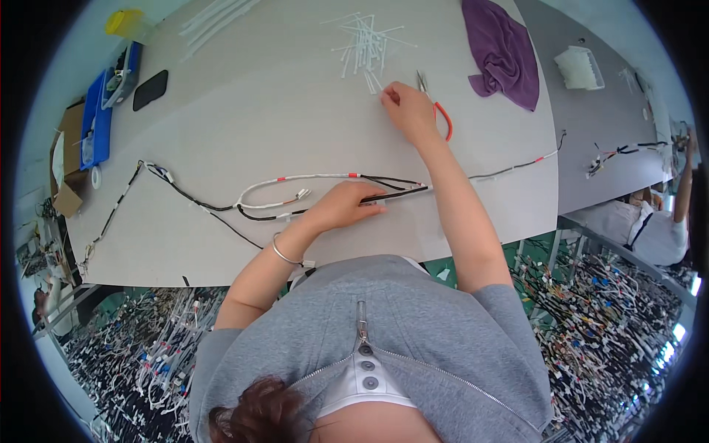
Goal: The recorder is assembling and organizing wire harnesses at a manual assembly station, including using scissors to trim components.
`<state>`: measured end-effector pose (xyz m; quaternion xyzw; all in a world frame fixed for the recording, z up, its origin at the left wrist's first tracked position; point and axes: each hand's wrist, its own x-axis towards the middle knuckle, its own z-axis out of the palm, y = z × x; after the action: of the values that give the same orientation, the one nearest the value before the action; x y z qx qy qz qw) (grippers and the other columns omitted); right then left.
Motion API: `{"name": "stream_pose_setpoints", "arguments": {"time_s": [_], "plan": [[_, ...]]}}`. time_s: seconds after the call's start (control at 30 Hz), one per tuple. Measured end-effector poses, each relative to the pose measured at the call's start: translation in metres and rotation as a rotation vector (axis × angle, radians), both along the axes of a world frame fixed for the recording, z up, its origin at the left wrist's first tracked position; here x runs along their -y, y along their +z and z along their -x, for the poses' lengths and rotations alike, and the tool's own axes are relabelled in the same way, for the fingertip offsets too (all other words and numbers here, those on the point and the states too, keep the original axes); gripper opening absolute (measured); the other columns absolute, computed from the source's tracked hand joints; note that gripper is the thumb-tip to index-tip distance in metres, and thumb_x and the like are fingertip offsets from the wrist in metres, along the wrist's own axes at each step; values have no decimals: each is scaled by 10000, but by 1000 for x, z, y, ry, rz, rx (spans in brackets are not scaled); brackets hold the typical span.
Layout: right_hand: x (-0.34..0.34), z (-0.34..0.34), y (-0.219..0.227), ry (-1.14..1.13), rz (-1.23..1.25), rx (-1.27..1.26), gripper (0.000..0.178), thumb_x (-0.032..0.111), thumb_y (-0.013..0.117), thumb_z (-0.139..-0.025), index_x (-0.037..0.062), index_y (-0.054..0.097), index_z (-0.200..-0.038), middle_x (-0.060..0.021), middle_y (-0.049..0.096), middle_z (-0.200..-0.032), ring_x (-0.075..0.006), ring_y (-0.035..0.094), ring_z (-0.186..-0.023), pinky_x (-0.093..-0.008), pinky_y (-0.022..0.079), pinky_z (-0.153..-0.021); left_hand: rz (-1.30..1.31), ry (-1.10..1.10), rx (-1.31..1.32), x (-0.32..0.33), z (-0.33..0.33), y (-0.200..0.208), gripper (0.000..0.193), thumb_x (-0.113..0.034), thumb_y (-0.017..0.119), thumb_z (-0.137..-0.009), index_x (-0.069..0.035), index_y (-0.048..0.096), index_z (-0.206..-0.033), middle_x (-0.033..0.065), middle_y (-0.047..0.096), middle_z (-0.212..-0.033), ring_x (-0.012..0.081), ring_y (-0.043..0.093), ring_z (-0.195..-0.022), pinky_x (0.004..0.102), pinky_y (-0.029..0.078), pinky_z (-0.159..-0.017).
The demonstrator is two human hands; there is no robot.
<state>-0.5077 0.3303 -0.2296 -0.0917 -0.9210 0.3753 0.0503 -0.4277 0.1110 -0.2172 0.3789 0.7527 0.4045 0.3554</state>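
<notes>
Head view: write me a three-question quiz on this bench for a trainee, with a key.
1. True or false: the left hand is on the harness.
2. Multiple choice: where do the pliers lie? A) on the phone; B) beside the right hand; C) in a blue bin.
3. Short answer: what lies in a loose white pile just beyond the right hand?

Key: 1. True. 2. B. 3. Cable ties.
</notes>
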Motion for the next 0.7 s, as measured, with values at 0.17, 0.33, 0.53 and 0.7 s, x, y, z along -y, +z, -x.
{"name": "stream_pose_setpoints", "arguments": {"time_s": [0.17,0.33,0.53,0.7], "plan": [[19,-68,45,-51,315,-31,219,242,657,-957,28,676,-912,-41,642,-668,-123,616,-603,-279,476,-575,140,181,97,0,4,12,416,-317,675,-940,2,665,-1206,183,715,-1046,284,681,-924,365,523,-820],[12,-171,50,-239,414,121,307,293,643,-975,6,687,-879,-30,608,-593,-85,542,-532,-269,421,-504,-38,200,-1,1,-4,5,367,-285,639,-966,-7,669,-1204,174,718,-1016,295,677,-888,366,516,-799],[39,-208,10,-718,1456,316,304,296,647,-987,33,656,-1140,-78,700,-1055,-116,658,-871,-247,509,-711,-47,165,3,-1,-13,12,315,-282,631,-974,-53,698,-1180,134,722,-943,269,666,-815,359,508,-740],[39,-208,6,-532,1294,147,254,224,605,-1012,28,648,-1169,-90,694,-1104,-124,661,-892,-254,532,-792,196,162,337,3,3,31,322,-354,636,-968,-57,749,-1024,95,726,-827,171,663,-771,332,509,-731]]}}
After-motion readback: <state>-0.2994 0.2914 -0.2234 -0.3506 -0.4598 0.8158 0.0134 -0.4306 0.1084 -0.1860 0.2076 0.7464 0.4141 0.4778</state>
